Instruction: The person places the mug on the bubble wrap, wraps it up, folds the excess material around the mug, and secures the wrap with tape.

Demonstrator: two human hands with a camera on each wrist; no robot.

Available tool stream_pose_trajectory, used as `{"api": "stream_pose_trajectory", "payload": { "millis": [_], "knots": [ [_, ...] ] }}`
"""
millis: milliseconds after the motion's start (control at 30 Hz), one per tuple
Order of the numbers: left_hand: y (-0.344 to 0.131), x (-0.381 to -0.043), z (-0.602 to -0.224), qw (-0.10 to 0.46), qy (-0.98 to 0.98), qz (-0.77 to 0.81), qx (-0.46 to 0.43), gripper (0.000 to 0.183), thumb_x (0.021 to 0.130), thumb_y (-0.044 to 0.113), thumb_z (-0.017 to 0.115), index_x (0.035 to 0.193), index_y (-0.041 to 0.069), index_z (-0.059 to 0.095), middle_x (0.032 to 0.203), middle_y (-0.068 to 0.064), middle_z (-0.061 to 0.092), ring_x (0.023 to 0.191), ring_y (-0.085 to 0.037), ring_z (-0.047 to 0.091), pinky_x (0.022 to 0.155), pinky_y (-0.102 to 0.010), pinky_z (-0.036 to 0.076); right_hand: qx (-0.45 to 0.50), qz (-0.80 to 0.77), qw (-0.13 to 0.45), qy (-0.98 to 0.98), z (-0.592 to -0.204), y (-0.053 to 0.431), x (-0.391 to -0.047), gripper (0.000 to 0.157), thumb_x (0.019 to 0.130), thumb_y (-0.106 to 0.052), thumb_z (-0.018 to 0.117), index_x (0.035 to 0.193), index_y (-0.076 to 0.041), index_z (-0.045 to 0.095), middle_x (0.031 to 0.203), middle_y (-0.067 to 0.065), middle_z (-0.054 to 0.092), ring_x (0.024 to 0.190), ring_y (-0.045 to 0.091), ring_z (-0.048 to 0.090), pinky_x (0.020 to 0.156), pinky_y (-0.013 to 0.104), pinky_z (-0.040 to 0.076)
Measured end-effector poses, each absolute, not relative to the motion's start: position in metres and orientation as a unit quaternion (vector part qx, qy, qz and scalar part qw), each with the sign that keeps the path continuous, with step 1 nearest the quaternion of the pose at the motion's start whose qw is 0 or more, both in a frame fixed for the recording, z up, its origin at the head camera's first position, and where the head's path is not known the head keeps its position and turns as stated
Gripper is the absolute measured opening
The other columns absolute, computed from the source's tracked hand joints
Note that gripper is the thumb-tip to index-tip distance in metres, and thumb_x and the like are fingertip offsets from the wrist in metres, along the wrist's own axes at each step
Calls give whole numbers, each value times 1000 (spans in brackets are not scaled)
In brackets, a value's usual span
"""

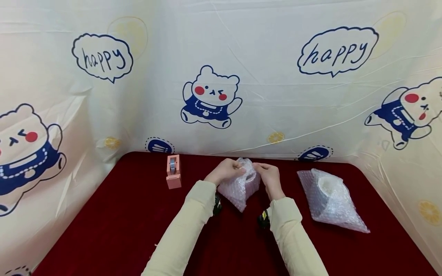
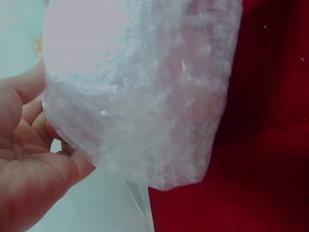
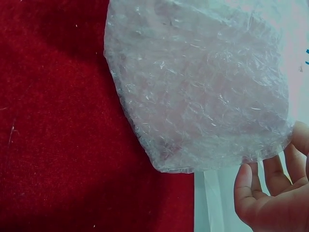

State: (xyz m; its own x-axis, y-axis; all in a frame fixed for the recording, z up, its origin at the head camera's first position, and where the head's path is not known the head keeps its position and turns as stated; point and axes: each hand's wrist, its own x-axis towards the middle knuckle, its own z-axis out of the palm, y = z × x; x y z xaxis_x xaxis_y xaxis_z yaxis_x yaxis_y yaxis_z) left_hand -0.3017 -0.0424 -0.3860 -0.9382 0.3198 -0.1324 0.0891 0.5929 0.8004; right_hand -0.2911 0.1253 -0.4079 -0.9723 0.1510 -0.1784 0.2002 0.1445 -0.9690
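Observation:
Both hands meet at a bubble-wrapped bundle (image 1: pixel 236 189) near the back middle of the table; a round rim shows through its upper part, though the wrapped thing's kind is unclear. My left hand (image 1: pixel 226 171) pinches the plastic on its upper left. From the other side, my right hand (image 1: pixel 270 178) pinches the upper right edge between thumb and fingers. Up close in the left wrist view, the bubble wrap (image 2: pixel 159 106) spreads past the left fingers. The right wrist view shows the crinkled wrap (image 3: pixel 203 96) with the right fingertips at its lower edge.
Left of the hands stands a pink tape dispenser (image 1: pixel 173 172) with a roll of tape. A second bubble-wrapped bundle (image 1: pixel 331 201) with a white round rim lies at the right. Dark red cloth (image 1: pixel 114 230) covers the table, and a printed curtain (image 1: pixel 269 88) rises behind it.

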Motion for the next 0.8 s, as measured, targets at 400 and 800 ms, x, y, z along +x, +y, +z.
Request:
{"api": "stream_pose_trajectory", "payload": {
  "millis": [400,800],
  "knots": [
    [-59,-298,-375,153,871,454,106,31,86,11,69,116,6,67,116,-11,69,111,-23,63,98,-37,50,119,-640,13,759,-408,125,-290,36,94,-20,59,123,2,62,135,20,55,129,31,47,109,44,39],
    [-57,-300,-377,135,878,453,81,25,82,10,74,105,4,72,105,-13,73,100,-21,68,91,-34,54,112,-643,18,758,-410,126,-292,36,95,-21,59,123,2,62,136,19,54,130,32,45,110,46,37]
  ]
}}
